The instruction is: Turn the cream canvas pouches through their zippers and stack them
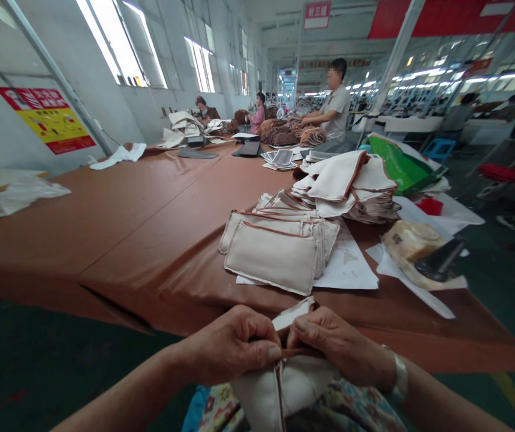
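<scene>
Low in the head view, my left hand point(232, 345) and my right hand point(331, 342) are both closed on the top edge of a cream fabric pouch with brown trim point(279, 390). The pouch rests in my lap, just below the table's near edge. Fingertips of both hands pinch the brown edge, almost touching each other. A bracelet shows on my right wrist. A row of similar finished cream pouches point(275, 255) lies on white paper on the table right in front of my hands.
A long brown-covered table point(117, 228) runs away from me. A taller pile of cream pieces point(351, 186) lies behind the row. A tape roll and dark tool point(423, 246) lie at right. Three people work at the far end. A green bag point(401, 165) sits right.
</scene>
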Available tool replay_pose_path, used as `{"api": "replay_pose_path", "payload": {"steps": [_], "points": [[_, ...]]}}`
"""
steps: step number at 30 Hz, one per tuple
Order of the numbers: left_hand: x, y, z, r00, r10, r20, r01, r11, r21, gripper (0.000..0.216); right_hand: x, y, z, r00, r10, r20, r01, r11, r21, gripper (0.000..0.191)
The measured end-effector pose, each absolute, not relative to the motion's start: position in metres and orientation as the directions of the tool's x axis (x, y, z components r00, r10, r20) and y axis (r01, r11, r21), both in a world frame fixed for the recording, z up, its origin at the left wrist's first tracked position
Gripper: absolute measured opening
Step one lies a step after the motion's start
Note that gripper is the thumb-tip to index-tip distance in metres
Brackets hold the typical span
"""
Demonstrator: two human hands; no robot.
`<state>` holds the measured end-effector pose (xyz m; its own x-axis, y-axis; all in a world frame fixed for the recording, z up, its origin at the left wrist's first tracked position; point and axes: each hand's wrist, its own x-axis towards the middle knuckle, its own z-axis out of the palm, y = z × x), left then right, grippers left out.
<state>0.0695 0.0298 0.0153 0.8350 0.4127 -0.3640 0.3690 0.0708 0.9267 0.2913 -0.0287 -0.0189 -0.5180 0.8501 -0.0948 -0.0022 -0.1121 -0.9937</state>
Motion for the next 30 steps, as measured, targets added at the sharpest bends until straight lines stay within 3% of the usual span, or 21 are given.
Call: {"api": "replay_pose_path", "payload": {"steps": [3, 5, 8, 10, 12, 18, 24, 27, 30], "points": [[0.069, 0.029, 0.016, 0.831, 0.422, -0.362, 0.374, 0.056, 0.926, 0.042, 0.29, -0.028, -0.019, -0.609, 0.785, -0.113, -0.071, -0.196, -0.978, 0.046], [0.069, 0.029, 0.014, 0.835, 0.42, -0.355, 0.364, 0.062, 0.929, 0.043, 0.288, -0.03, -0.018, -0.627, 0.774, -0.086, -0.06, -0.159, -0.985, 0.046], [0.069, 0.029, 0.007, 0.843, 0.403, -0.357, 0.327, 0.143, 0.934, 0.047, 0.284, -0.035, -0.016, -0.57, 0.822, -0.01, 0.082, 0.044, -0.996, 0.043], [0.07, 0.03, 0.001, 0.835, 0.415, -0.363, 0.308, 0.195, 0.931, 0.05, 0.283, -0.037, -0.017, -0.499, 0.861, 0.098, 0.237, 0.244, -0.94, 0.042], [0.072, 0.031, -0.001, 0.824, 0.447, -0.347, 0.297, 0.179, 0.938, 0.05, 0.284, -0.037, -0.019, -0.446, 0.879, 0.171, 0.313, 0.332, -0.89, 0.042], [0.075, 0.034, 0.015, 0.835, 0.478, -0.274, 0.328, -0.033, 0.944, 0.044, 0.291, -0.027, -0.018, -0.53, 0.848, 0.019, 0.043, 0.05, -0.998, 0.058], [0.076, 0.041, 0.022, 0.812, 0.495, -0.308, 0.376, -0.04, 0.926, 0.05, 0.284, -0.024, -0.012, -0.525, 0.846, 0.097, 0.162, 0.211, -0.964, 0.048], [0.073, 0.045, 0.022, 0.803, 0.54, -0.254, 0.341, -0.066, 0.938, 0.058, 0.286, -0.024, -0.014, -0.515, 0.846, 0.138, 0.197, 0.273, -0.942, 0.047], [0.07, 0.047, 0.021, 0.815, 0.486, -0.316, 0.349, 0.023, 0.937, 0.054, 0.289, -0.025, -0.019, -0.507, 0.851, 0.137, 0.193, 0.267, -0.944, 0.046]]}}
